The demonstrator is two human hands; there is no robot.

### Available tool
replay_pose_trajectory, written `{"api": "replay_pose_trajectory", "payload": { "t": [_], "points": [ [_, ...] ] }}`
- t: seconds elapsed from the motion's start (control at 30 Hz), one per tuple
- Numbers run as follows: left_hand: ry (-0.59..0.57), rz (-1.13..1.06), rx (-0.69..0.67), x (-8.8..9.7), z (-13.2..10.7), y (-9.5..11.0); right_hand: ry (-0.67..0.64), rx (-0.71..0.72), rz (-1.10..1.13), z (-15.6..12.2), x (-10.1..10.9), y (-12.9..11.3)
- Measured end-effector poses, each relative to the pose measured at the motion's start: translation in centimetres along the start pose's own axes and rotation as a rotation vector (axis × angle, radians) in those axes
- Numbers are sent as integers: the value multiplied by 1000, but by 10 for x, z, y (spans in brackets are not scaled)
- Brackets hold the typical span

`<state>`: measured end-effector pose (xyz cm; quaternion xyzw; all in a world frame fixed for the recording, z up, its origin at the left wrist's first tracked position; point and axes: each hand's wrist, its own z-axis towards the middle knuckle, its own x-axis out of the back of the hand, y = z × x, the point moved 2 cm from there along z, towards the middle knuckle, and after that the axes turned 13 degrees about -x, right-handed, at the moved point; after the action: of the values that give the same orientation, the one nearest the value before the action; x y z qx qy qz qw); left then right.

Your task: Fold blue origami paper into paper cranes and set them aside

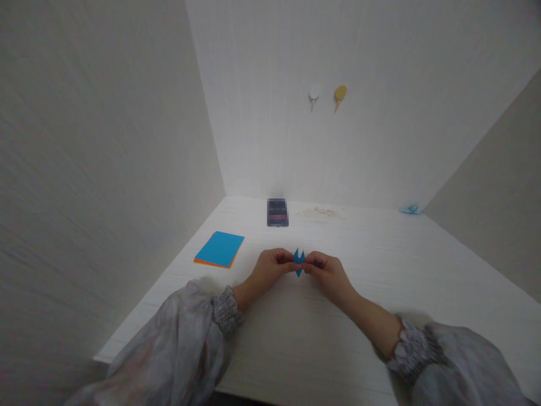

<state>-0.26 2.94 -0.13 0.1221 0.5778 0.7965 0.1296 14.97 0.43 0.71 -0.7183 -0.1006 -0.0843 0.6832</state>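
Pale walls (270, 129) border a white table (422, 270) at the back and both sides. Folded blue paper (298, 260) is located between the left hand (273, 265) and the right hand (327, 269), in front of the person. Fingers of both hands are closed in a pinch, one hand gripping each side of the piece; neither is nearer. The paper's long axis runs across the line joining the hands, two points directed away from the person and one toward. Contact between paper and table cannot be determined. A paper stack (222, 248), blue on top with orange edges, lies flat beyond the left forearm. One dark object (278, 213), detail blurred, sits near the back wall.
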Motion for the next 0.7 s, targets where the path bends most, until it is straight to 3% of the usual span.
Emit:
{"api": "replay_pose_trajectory", "payload": {
  "t": [0.5,0.7],
  "points": [
    [-11,-136,49,1,0,2,-52,-3,-56,-1,-3,-1],
    [-84,-131,66,-3,-1,3,-29,20,-128,-5,-2,-9]
  ]
}}
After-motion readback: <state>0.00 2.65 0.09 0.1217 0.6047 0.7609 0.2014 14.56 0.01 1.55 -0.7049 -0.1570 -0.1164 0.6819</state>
